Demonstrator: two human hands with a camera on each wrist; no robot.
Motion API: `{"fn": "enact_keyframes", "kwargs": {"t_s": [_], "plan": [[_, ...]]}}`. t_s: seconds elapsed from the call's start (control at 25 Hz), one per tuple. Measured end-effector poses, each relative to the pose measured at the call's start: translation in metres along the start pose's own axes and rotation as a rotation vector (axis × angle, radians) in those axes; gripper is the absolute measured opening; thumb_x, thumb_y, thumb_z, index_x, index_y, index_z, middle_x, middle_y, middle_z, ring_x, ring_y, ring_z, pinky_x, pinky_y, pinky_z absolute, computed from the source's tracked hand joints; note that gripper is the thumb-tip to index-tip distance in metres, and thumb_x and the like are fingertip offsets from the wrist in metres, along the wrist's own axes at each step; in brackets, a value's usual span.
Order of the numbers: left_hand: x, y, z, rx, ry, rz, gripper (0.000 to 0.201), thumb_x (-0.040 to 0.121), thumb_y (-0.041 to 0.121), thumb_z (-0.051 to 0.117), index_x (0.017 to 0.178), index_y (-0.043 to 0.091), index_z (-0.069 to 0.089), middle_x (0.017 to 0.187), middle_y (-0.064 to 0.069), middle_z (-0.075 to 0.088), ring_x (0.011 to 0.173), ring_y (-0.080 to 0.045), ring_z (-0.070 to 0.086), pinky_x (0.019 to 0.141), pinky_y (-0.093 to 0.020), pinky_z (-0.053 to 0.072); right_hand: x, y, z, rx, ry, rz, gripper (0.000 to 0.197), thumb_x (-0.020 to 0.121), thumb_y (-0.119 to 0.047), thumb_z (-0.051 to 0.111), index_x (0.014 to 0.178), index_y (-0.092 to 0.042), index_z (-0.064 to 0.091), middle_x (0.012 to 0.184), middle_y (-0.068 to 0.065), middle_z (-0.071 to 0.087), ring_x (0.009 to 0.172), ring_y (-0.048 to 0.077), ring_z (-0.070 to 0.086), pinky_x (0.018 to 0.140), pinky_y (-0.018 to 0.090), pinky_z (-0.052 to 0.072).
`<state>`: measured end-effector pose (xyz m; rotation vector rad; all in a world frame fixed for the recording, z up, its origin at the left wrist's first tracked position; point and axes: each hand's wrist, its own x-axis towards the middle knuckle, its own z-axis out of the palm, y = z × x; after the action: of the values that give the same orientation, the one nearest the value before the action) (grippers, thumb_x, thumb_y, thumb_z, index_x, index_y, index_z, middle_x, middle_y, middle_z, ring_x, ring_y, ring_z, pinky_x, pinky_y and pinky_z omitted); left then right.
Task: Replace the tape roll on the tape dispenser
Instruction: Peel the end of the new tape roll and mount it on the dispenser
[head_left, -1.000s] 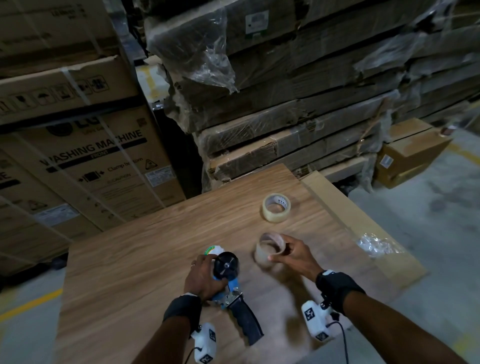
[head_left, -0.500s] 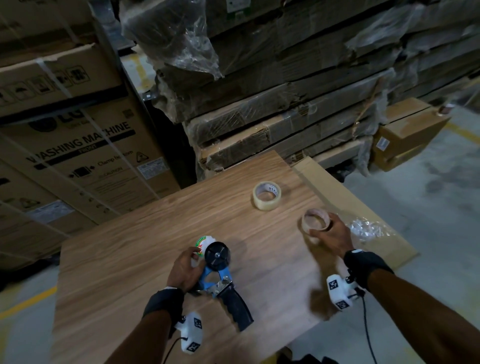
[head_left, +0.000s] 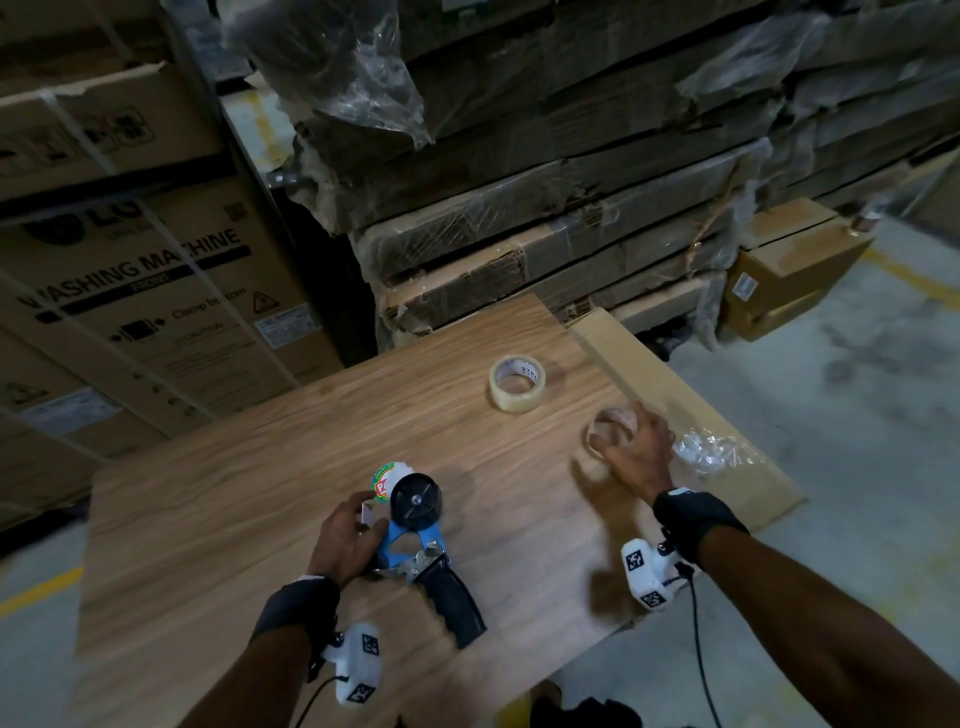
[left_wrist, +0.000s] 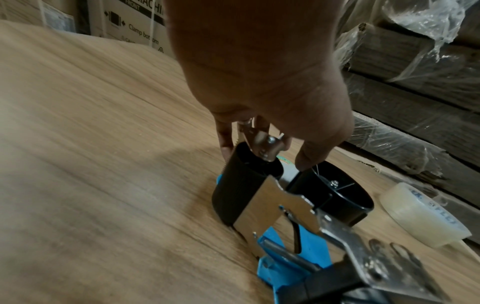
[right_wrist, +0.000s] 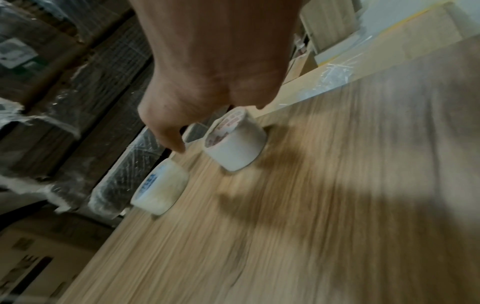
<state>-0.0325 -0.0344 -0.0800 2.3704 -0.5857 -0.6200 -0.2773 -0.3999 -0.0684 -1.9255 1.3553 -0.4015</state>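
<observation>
While the left hand (head_left: 349, 540) grips the tape dispenser (head_left: 415, 540), the right hand's fingers (right_wrist: 166, 133) hang spread over the empty core (right_wrist: 235, 142).

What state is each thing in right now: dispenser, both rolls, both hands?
Tape dispenser: lying on the table, its black hub bare, no roll on it.
New tape roll: flat on the table, untouched.
Empty core: on the table at the right fingertips; grip unclear from blur.
Left hand: holding the dispenser's front end.
Right hand: over the core.
</observation>
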Motion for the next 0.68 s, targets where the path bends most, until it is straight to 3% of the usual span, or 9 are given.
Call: {"fn": "enact_keyframes", "kwargs": {"t_s": [0.08,0.16,0.28,0.36,0.52,0.6,0.68], "plan": [[-0.004,0.0,-0.003,-0.058,0.01,-0.025,0.042,0.088,0.018,0.07,0.128,0.02,0.059,0.105,-0.014,0.07,0.085,-0.024,0.068,0.08,-0.032,0.052,-0.006,-0.014,0.004,0.045,0.014,-0.08,0.079,0.074,-0.038,0.086,0.143,-0.022,0.051,0.138,0.009,0.047,0.134,0.035,0.039,0.116,0.055,0.034],[-0.008,0.001,-0.005,-0.103,0.034,-0.046,0.04,0.088,0.016,0.07,0.127,0.016,0.06,0.106,-0.01,0.067,0.087,-0.024,0.066,0.081,-0.03,0.048,-0.012,-0.026,0.012,0.093,0.005,-0.167,0.068,0.075,-0.037,0.086,0.135,-0.026,0.058,0.13,0.003,0.052,0.127,0.026,0.045,0.113,0.051,0.037],[-0.011,-0.007,-0.007,-0.191,0.055,-0.081,0.044,0.084,0.027,0.073,0.125,0.016,0.062,0.108,-0.011,0.067,0.09,-0.026,0.066,0.082,-0.034,0.052,-0.03,-0.049,0.039,0.196,-0.091,-0.276,0.037,0.077,-0.028,0.085,0.11,-0.025,0.07,0.113,0.006,0.067,0.106,0.023,0.062,0.094,0.04,0.051],[-0.014,-0.016,-0.008,-0.232,0.049,-0.115,0.042,0.086,0.03,0.075,0.124,0.018,0.062,0.111,-0.011,0.068,0.095,-0.028,0.067,0.087,-0.039,0.054,-0.052,-0.065,0.057,0.243,-0.346,-0.331,0.019,0.078,-0.027,0.083,0.093,-0.02,0.074,0.092,0.004,0.076,0.084,0.017,0.068,0.079,0.038,0.054],[-0.027,-0.023,-0.005,-0.278,0.048,-0.14,0.034,0.088,0.027,0.075,0.118,0.016,0.065,0.105,-0.008,0.071,0.093,-0.025,0.067,0.084,-0.033,0.051,-0.101,-0.078,0.09,0.029,-0.925,-0.256,0.046,0.076,-0.051,0.084,0.091,-0.007,0.08,0.087,0.007,0.08,0.073,0.013,0.072,0.072,0.03,0.058],[-0.034,-0.026,-0.002,-0.319,0.064,-0.16,0.029,0.086,0.03,0.076,0.112,0.02,0.066,0.101,-0.006,0.073,0.091,-0.024,0.068,0.08,-0.032,0.051,-0.121,-0.078,0.103,-0.126,-1.068,-0.197,0.05,0.073,-0.057,0.085,0.088,-0.009,0.081,0.081,0.004,0.078,0.07,0.01,0.071,0.069,0.026,0.059],[-0.041,-0.029,0.001,-0.391,0.079,-0.185,0.031,0.082,0.038,0.078,0.107,0.022,0.068,0.099,-0.003,0.075,0.092,-0.025,0.071,0.079,-0.034,0.054,-0.135,-0.075,0.111,-0.165,-1.1,-0.137,0.045,0.072,-0.058,0.086,0.084,-0.014,0.08,0.077,0.001,0.074,0.069,0.009,0.07,0.067,0.025,0.059]]}}
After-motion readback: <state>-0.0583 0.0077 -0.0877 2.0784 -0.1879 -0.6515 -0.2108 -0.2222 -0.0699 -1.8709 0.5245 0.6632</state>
